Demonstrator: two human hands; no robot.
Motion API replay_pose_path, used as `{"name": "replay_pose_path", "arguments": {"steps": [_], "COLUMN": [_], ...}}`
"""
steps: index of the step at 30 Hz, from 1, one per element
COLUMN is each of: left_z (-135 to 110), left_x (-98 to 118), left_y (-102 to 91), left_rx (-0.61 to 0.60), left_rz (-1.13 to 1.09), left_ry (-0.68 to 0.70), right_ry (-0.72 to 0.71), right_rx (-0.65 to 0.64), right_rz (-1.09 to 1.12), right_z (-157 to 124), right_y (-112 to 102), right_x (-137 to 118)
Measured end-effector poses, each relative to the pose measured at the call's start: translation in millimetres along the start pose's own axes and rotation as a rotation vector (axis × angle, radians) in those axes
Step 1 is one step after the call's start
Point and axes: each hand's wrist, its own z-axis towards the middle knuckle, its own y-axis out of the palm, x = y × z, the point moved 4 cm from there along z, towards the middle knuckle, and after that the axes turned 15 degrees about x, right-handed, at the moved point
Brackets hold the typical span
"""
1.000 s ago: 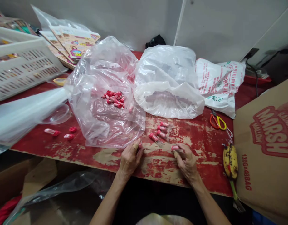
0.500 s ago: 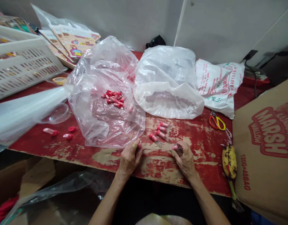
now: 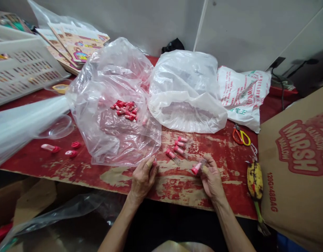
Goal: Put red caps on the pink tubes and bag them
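Four tubes (image 3: 180, 151) lie on the worn red desk (image 3: 174, 187), as seen from the head camera, while the right hand (image 3: 211, 175) grips a fifth tube (image 3: 196, 168), its red cap tipped down and leftward, just beside them. The left hand (image 3: 145, 176) is curled around one small red piece (image 3: 155, 162), mostly hidden by the fingers. One clear bag (image 3: 103, 133), spread behind the left hand, holds a red-capped pile (image 3: 126, 109) too jumbled to count. One white bag (image 3: 187, 73) gapes toward the front, its contents unclear; one printed bag (image 3: 242, 91) lies beside it. At left, three loose pieces (image 3: 71, 153) sit near one basket (image 3: 32, 57) with colourful packs (image 3: 1, 57) inside. At right: one carton (image 3: 295, 189), one banana (image 3: 255, 180), one pair of scissors (image 3: 240, 135).
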Motion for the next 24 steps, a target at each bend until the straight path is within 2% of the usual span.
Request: {"name": "replay_pose_path", "arguments": {"steps": [3, 5, 7, 9, 11, 13, 16, 18, 20, 24], "left_z": [0.3, 0.0, -0.3, -0.6, -0.8, -1.0, -1.7, -2.6, -3.9, -6.0], "left_x": [0.5, 0.3, 0.1, 0.3, 0.8, 1.1, 0.9, 0.4, -0.2, -1.8], "left_y": [0.0, -0.2, -0.4, -0.4, -0.2, -0.2, -0.3, -0.3, -0.3, 0.1], "left_rx": [-0.003, -0.002, -0.001, -0.001, -0.001, 0.002, 0.000, -0.002, 0.003, 0.010], "left_rz": [0.010, 0.009, 0.004, -0.001, 0.000, 0.003, 0.003, 0.010, 0.024, 0.034], "left_ry": [0.010, 0.008, 0.005, 0.005, 0.008, 0.011, 0.002, -0.005, -0.011, -0.034], "right_ry": [-0.068, -0.165, -0.334, -0.573, -0.794, -0.924, -0.996, -1.004, -0.976, -0.869], "right_rx": [-0.012, -0.050, -0.058, -0.101, -0.226, -0.311, -0.262, -0.272, -0.306, -0.213], "right_rz": [-0.038, -0.120, -0.261, -0.442, -0.597, -0.658, -0.652, -0.696, -0.727, -0.677], "right_z": [-3.8, -8.2, -11.7, -14.1, -15.9, -15.7, -13.6, -14.5, -16.4, -16.0], "right_y": [0.4, 0.9, 0.3, 2.3, 7.7, 10.6, 8.9, 8.9, 9.2, 6.0], "right_x": [-2.9, -8.0, -14.2, -18.9, -18.1, -15.0, -13.1, -9.8, -5.6, -4.6]}}
